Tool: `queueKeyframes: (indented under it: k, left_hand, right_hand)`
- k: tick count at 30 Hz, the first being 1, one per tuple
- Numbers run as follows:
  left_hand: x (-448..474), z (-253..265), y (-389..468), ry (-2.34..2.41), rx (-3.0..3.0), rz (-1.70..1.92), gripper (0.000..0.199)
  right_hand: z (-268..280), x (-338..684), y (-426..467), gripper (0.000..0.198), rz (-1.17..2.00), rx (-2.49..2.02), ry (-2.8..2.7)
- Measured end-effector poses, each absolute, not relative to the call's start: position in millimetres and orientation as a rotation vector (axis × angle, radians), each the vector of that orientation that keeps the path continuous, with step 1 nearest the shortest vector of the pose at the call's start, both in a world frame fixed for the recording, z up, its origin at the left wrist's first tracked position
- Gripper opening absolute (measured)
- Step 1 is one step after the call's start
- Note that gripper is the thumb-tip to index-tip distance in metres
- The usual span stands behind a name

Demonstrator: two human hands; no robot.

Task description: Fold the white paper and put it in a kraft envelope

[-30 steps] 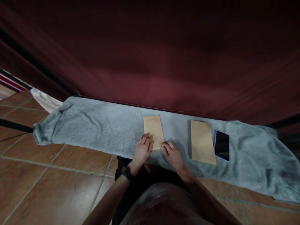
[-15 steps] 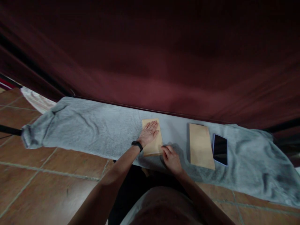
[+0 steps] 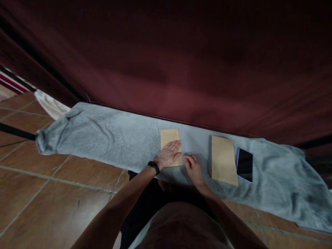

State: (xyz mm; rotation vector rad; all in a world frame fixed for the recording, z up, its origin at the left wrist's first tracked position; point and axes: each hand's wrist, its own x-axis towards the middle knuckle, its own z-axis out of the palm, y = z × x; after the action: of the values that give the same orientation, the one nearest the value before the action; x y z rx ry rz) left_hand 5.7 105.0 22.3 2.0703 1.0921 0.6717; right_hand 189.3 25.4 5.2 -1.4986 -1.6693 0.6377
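Observation:
A brown paper envelope (image 3: 168,135) with small red print near its far right corner lies flat on the grey cloth in front of me. My left hand (image 3: 169,154), a black band on its wrist, rests palm down across the envelope's lower half with the fingers stretched out. Just off the envelope's right edge, my right hand (image 3: 193,168) has its fingers curled in and the thumb side close to the edge. Nothing shows between those fingers. Farther right sits a thick stack of similar brown envelopes (image 3: 223,160).
A dark-screened phone (image 3: 245,165) in a pale purple case lies right of the stack. The grey cloth (image 3: 129,135) covers a long narrow surface, wrinkled at both ends. A dark red curtain (image 3: 168,76) hangs along the far edge. Brown floor tiles (image 3: 64,197) show below.
My left hand has slid toward me down the envelope, uncovering the red print. My right hand has come off the envelope's lower right edge. The view has shifted slightly.

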Motion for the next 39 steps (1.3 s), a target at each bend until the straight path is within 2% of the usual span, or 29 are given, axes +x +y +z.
queueKeyframes:
  k: [8, 16, 18, 23, 29, 39]
  left_hand:
    - [8.1, 29.9, 68.1, 1.003, 1.769, 0.823, 0.041]
    - [-2.0, 28.2, 24.1, 0.929, 2.055, 0.899, 0.041]
    - [-5.2, 26.9, 17.6, 0.937, 2.147, 0.805, 0.047]
    - [-10.2, 24.3, 13.6, 0.942, 2.532, 0.314, 0.063]
    - [-12.2, 17.4, 11.8, 0.958, 2.608, 0.325, 0.064]
    - [-7.7, 10.7, 7.8, 0.924, 2.671, 0.454, 0.064]
  right_hand:
    - [6.6, 178.0, 76.2, 0.038, 0.724, -1.268, -1.845]
    - [-0.1, 165.3, 118.2, 0.045, 0.61, -1.116, -2.288]
    - [0.9, 163.0, 129.1, 0.05, 0.545, -1.143, -2.402]
    - [6.9, 156.3, 147.8, 0.056, 0.379, -1.292, -2.626]
    - [5.7, 159.7, 132.3, 0.059, 0.344, -1.245, -2.724]
    - [5.6, 175.5, 79.8, 0.056, 0.57, -1.127, -2.711]
